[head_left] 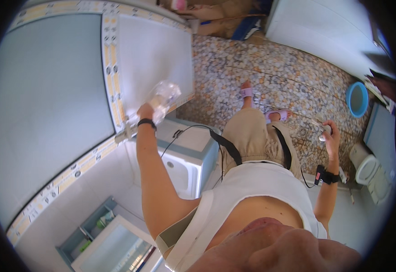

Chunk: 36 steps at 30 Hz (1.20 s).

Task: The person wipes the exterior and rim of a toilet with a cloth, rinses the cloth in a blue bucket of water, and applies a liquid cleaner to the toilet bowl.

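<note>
My left hand [146,112] is raised at the frosted glass panel [150,54], its fingers closed round a crumpled, see-through plastic bag [167,93]. What the bag holds, if anything, is blurred. Just beside that wrist a metal door handle [126,131] sticks out from the patterned frame. Out to the right, low over the floor, my right hand [332,136] is closed round a small white object [326,131]. It looks like a little spray bottle, but the fingers cover part of it.
A basin cabinet [184,138] stands below my left arm. To the right are a blue bucket [357,99] and a white toilet [366,168]. A mirror cabinet [112,249] hangs at lower left. Pebble-patterned tiles [225,68] cover the floor, with a drain [302,132] near my right hand.
</note>
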Tool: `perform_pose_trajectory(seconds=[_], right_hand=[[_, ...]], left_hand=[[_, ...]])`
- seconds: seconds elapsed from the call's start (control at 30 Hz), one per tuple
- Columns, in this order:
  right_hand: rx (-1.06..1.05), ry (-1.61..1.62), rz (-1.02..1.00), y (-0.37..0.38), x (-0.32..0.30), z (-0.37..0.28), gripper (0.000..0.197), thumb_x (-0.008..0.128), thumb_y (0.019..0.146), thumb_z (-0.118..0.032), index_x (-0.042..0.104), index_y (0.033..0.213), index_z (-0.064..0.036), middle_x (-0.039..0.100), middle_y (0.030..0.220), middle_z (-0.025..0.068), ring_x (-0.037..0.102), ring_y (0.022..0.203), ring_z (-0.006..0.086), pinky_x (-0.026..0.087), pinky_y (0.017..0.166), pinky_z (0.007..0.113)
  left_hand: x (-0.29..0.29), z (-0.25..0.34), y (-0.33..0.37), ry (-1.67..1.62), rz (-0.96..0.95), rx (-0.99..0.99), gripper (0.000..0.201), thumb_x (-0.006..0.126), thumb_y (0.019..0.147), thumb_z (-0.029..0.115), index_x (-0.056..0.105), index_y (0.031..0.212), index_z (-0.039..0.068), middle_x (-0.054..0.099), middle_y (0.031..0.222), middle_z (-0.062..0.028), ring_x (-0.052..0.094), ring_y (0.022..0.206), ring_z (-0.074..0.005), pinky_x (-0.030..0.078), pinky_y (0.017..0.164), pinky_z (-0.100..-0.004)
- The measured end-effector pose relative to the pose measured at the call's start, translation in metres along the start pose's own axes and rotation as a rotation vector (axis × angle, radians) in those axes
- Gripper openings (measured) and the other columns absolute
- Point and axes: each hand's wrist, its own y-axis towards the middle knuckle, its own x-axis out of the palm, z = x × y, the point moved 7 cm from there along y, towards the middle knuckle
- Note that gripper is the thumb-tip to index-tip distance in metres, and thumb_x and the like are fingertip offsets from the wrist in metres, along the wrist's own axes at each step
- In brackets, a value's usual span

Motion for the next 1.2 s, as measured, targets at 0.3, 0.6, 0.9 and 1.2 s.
perform_pose_trajectory(seconds=[0.3,0.6,0.9,1.2], right_hand=[[-0.031,0.114,0.208,-0.039,-0.064,0.032,0.030,0.050,0.065,0.003,0.060,0.093,-0.0051,0.054,0.087,-0.0002,0.050,0.081,0.0111,0.041,0.068,0.024],[0.265,0.370,0.508,-0.085,-0.194,0.113,0.028,0.056,0.074,-0.004,0.065,0.100,-0.0074,0.056,0.080,0.0010,0.051,0.070,0.0099,0.041,0.062,0.027],[0.347,0.815,0.778,-0.121,-0.264,0.186,0.033,0.052,0.086,-0.007,0.059,0.118,-0.0065,0.060,0.090,0.0012,0.056,0.072,0.0094,0.046,0.060,0.024],[0.281,0.678,1.064,-0.217,-0.429,0.249,0.037,0.050,0.088,-0.007,0.058,0.124,-0.0080,0.062,0.106,0.0043,0.061,0.089,0.0111,0.049,0.080,0.026]], left_hand=[[-0.127,0.103,-0.060,0.255,0.188,0.054,0.039,0.059,0.086,0.048,0.071,0.109,0.018,0.068,0.117,-0.0059,0.066,0.108,-0.0256,0.052,0.086,-0.0396],[-0.193,0.459,-0.261,-0.321,0.080,1.216,0.040,0.063,0.090,0.035,0.062,0.121,0.008,0.068,0.113,-0.0140,0.066,0.103,-0.0293,0.052,0.087,-0.0388],[-0.210,0.764,-0.529,-0.063,-0.225,1.929,0.039,0.058,0.096,0.026,0.057,0.125,0.001,0.066,0.116,-0.0163,0.065,0.106,-0.0252,0.050,0.089,-0.0341],[-0.168,0.934,-0.749,0.002,-0.738,1.950,0.037,0.053,0.100,0.020,0.052,0.131,-0.001,0.061,0.127,-0.0137,0.059,0.115,-0.0192,0.046,0.098,-0.0303]])
